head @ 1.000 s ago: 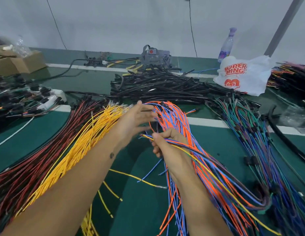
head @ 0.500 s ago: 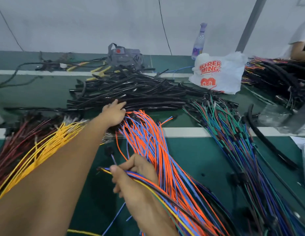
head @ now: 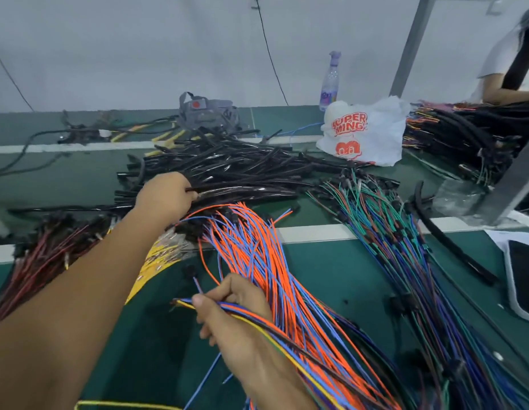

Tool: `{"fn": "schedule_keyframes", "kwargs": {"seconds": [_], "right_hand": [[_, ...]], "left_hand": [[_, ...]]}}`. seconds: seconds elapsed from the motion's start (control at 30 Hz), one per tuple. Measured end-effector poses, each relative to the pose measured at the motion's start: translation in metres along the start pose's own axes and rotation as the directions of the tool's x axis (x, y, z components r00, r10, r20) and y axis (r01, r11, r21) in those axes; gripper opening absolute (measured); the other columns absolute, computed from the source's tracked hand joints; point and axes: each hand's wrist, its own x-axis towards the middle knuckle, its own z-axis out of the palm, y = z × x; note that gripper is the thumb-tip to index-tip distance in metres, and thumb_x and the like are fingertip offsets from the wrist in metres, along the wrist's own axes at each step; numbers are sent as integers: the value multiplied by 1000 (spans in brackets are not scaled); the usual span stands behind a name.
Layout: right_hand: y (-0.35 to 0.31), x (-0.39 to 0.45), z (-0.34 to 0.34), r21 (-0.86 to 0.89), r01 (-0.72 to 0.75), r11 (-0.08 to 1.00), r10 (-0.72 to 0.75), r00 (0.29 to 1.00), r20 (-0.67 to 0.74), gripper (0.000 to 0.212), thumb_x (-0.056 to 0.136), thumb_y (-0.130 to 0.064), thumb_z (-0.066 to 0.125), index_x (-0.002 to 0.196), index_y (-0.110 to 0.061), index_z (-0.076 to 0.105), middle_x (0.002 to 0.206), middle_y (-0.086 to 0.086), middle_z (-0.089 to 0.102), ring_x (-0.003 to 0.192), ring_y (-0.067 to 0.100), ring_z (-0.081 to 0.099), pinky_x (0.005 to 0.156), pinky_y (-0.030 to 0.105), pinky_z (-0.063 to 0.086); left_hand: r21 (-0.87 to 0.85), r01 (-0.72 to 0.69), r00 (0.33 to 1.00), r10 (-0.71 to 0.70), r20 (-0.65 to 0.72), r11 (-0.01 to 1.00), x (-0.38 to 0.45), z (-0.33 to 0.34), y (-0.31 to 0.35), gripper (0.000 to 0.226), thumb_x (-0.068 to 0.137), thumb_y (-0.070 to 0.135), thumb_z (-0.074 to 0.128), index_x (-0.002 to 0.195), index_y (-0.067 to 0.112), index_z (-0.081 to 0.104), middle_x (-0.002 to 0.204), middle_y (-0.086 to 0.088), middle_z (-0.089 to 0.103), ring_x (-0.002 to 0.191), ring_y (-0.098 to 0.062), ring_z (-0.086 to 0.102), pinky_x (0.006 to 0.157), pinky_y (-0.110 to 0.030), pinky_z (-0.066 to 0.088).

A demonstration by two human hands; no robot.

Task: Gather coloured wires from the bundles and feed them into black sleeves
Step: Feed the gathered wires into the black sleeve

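Observation:
A pile of black sleeves (head: 239, 173) lies across the green table at the middle back. My left hand (head: 165, 196) reaches into its near edge and pinches the end of one black sleeve (head: 195, 189). My right hand (head: 227, 318) is lower centre and grips a small gathered set of coloured wires (head: 257, 318) in yellow, blue, orange and dark colours, ends pointing left. Beneath it fans the orange and blue wire bundle (head: 257, 250). A yellow wire bundle (head: 156, 258) shows under my left forearm, and a red and black bundle (head: 44, 258) lies at the left.
A green, blue and purple wire bundle (head: 390, 241) runs down the right side. A white plastic bag (head: 366, 131), a bottle (head: 330, 81) and a grey pouch (head: 207, 110) stand at the back. Another person (head: 511, 63) sits at far right by more harnesses (head: 464, 134).
My left hand has left the orange and blue bundle and reached forward into the black sleeve pile, taking one sleeve end. My right hand keeps its grip on the gathered wires. The view swung right.

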Motion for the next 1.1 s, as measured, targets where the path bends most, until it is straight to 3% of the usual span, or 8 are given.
{"fn": "schedule_keyframes", "kwargs": {"seconds": [0.27, 0.33, 0.4, 0.5, 0.57, 0.7, 0.87, 1.1], "right_hand": [[1, -3, -1, -107, 92, 990, -92, 996, 4, 20, 88, -14, 66, 72, -17, 55, 59, -3, 61, 52, 8, 57, 51, 21, 43], [2, -4, -1, -103, 117, 988, -118, 993, -3, 22, 89, -12, 66, 70, -17, 55, 56, -2, 61, 50, 8, 56, 48, 20, 42], [4, -4, -1, -55, 144, 988, -146, 989, -20, 22, 90, -8, 64, 71, -14, 54, 53, -3, 60, 46, 6, 54, 44, 17, 40], [4, -5, -1, 44, 175, 983, -173, 983, -57, 20, 91, -5, 62, 73, -10, 54, 52, -4, 60, 44, 4, 52, 42, 15, 39], [5, -6, -1, 115, 182, 977, -175, 982, -67, 21, 91, -5, 61, 73, -11, 53, 52, -4, 60, 44, 4, 52, 42, 15, 39], [6, -4, -1, 217, 196, 956, -188, 980, -58, 23, 94, -6, 56, 73, -13, 48, 52, -4, 59, 44, 5, 52, 45, 15, 41], [7, -1, 2, 204, 174, 963, -169, 985, -45, 22, 97, -6, 53, 77, -14, 47, 58, 1, 57, 47, 8, 52, 48, 19, 42], [5, 0, 2, 192, 161, 968, -160, 987, -24, 14, 97, -5, 52, 85, -13, 51, 63, 4, 55, 47, 7, 51, 48, 18, 43]], "left_hand": [[-416, 153, 964, -229, -138, 896, -109, -14, -44, 37, 102, 35, 29, 91, 9, 52, 85, -12, 59, 80, -31, 56, 74, -43, 46], [-735, 151, 925, -356, -130, 661, -139, -8, -39, 34, 102, 35, 30, 87, 13, 51, 71, -8, 55, 65, -26, 54, 64, -39, 48], [-956, 151, 891, -454, 21, 252, -162, 2, -23, 35, 104, 34, 28, 78, 18, 47, 54, -1, 38, 45, -17, 36, 42, -21, 35], [-908, 167, 877, -363, 315, -384, -185, 12, 2, 41, 104, 40, 25, 81, 18, 50, 45, 7, 31, 36, -8, 27, 37, -13, 25], [-834, 143, 883, -312, 351, -533, -193, 19, 12, 34, 104, 33, 28, 86, 17, 52, 50, 7, 36, 41, -7, 33, 41, -17, 31], [-857, 134, 868, -358, 344, -497, -195, 21, 14, 17, 103, 22, 37, 88, 21, 45, 61, 5, 38, 47, -9, 38, 47, -22, 34], [-798, 168, 878, -280, 388, -579, -197, 19, 3, 22, 101, 30, 34, 82, 21, 43, 59, 5, 38, 52, -12, 35, 54, -25, 31], [-815, 237, 907, -180, 381, -529, -196, 20, 9, 39, 102, 42, 31, 73, 20, 44, 48, 7, 34, 41, -9, 31, 42, -18, 30]]}}
